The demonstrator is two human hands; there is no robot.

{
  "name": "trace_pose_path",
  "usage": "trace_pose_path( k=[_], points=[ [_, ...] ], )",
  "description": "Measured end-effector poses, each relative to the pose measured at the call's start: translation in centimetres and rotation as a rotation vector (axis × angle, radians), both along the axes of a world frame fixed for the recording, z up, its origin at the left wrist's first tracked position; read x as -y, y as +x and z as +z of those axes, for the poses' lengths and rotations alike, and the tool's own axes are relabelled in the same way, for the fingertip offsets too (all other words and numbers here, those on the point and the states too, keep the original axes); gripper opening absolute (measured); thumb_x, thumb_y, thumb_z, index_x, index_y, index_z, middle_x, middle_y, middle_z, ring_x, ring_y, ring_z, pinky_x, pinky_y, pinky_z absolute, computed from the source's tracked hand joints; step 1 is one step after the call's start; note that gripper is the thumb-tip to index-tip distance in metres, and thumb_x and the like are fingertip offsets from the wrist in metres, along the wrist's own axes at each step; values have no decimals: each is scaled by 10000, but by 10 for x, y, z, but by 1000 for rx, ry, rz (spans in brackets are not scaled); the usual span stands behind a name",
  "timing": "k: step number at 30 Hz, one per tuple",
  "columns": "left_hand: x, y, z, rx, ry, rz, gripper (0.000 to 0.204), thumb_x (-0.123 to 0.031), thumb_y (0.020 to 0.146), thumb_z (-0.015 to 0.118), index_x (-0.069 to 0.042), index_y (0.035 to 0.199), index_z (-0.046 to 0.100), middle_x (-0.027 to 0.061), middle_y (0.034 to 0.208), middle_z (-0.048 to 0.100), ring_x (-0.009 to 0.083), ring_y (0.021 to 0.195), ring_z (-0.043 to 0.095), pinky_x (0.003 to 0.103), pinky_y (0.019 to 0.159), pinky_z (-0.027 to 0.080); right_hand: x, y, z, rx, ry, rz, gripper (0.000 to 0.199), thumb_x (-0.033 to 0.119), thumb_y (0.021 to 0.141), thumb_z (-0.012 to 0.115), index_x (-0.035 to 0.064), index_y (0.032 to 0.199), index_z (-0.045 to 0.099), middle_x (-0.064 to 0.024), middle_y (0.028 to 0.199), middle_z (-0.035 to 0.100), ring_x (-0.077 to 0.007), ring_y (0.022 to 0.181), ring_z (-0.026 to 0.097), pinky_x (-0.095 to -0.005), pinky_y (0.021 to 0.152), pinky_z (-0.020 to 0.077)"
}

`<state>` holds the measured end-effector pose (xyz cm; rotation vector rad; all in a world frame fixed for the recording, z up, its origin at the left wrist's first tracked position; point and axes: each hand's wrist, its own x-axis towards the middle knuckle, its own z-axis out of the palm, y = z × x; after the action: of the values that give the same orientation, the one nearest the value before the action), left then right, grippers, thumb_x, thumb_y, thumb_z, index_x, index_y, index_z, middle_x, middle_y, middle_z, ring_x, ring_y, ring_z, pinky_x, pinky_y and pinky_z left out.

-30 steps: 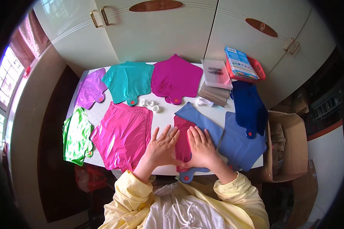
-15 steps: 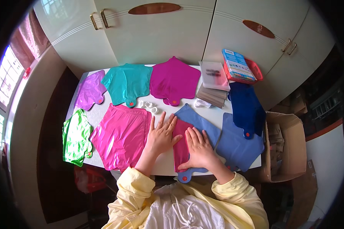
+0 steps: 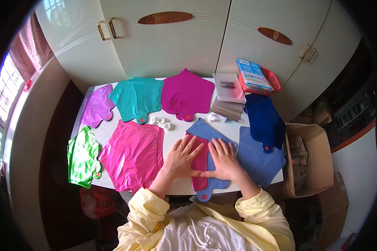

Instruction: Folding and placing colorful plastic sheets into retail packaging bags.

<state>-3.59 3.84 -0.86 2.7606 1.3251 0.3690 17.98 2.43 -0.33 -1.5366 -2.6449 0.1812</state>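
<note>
A folded pink foil balloon (image 3: 201,152) lies as a narrow strip on top of a flat blue foil balloon (image 3: 204,129), whose round tab sticks out past the near table edge. My left hand (image 3: 181,160) rests flat on the strip's left side, fingers spread, partly on the white table. Beside it, my right hand (image 3: 225,163) lies flat with fingers apart on the blue balloon, just right of the strip. The two thumbs meet over the pink strip. Neither hand holds anything.
Flat balloons in shiny pink (image 3: 132,154), green (image 3: 83,157), lilac (image 3: 97,104), teal (image 3: 137,98), magenta (image 3: 187,94) and navy (image 3: 264,121) surround my hands. White rolls (image 3: 160,122), grey sheets (image 3: 227,109), a red basket (image 3: 274,78) and a cardboard box (image 3: 316,163) are near.
My right hand has moved right, from the pink strip onto the blue balloon. My left hand has slid nearer and rightward onto the strip. The view has shifted slightly.
</note>
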Motion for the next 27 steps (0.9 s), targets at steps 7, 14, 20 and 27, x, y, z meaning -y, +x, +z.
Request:
trace_pose_path(
  k=[7, 14, 20, 27],
  points=[
    [3, 5, 13, -63, -112, 64, 987, -783, 602, 605, -293, 1427, 374, 179, 1500, 266, 380, 1394, 220, 500, 1091, 239, -37, 21, -3, -235, 104, -218, 709, 526, 804, 625, -38, 1211, 487, -231, 1255, 483, -389, 1200, 430, -460, 996, 377],
    [1, 5, 10, -9, -96, 61, 972, -783, 567, 629, -340, 1403, 406, 202, 1489, 268, 384, 1390, 225, 518, 1105, 210, -58, 18, 9, -238, -65, -399, 568, 394, 736, 718, 22, 1131, 548, -189, 1190, 531, -365, 1106, 494, -419, 944, 410],
    [-1, 5, 7, 26, -44, 49, 958, -784, 571, 622, -338, 1395, 421, 222, 1460, 308, 392, 1381, 243, 533, 1112, 184, -58, 27, 16, -668, -294, -390, 433, 299, 740, 708, -1, 1032, 596, -196, 1044, 628, -339, 939, 615, -389, 814, 485],
    [3, 7, 12, 16, -37, 53, 950, -778, 581, 626, -329, 1394, 427, 247, 1442, 321, 419, 1373, 241, 551, 1087, 208, -44, 37, 18, -616, -223, -443, 316, 156, 747, 718, 11, 992, 582, -202, 931, 663, -332, 856, 658, -393, 731, 505]
  ],
)
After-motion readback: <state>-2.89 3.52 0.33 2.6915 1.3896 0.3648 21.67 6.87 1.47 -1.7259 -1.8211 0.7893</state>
